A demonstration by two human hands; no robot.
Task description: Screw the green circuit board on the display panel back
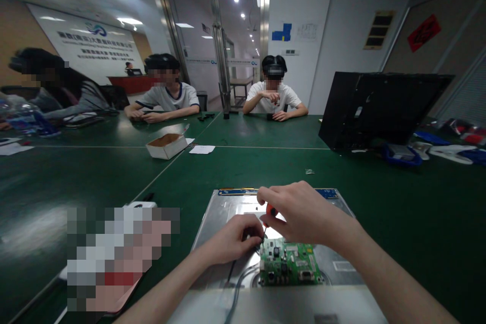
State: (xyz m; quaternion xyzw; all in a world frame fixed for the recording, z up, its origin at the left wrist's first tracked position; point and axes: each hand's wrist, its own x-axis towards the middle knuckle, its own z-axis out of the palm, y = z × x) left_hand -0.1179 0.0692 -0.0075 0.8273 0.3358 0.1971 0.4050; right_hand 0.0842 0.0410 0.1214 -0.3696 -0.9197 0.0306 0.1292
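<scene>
On my feed the circuit board (291, 261) sits at 5 o'clock; my right hand (308, 213) pinches a screwdriver (271, 209) near its 10 o'clock corner. Tilting could jab my left hand (236, 239), whose grip I can't tell.

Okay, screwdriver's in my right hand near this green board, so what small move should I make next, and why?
I'd probably check that the screwdriver tip is seated before turning it. Your right hand grips the red handle, the shaft points down by the green board's far left corner, and your left hand's fingertips crowd the tip, hiding what it meets.
</scene>
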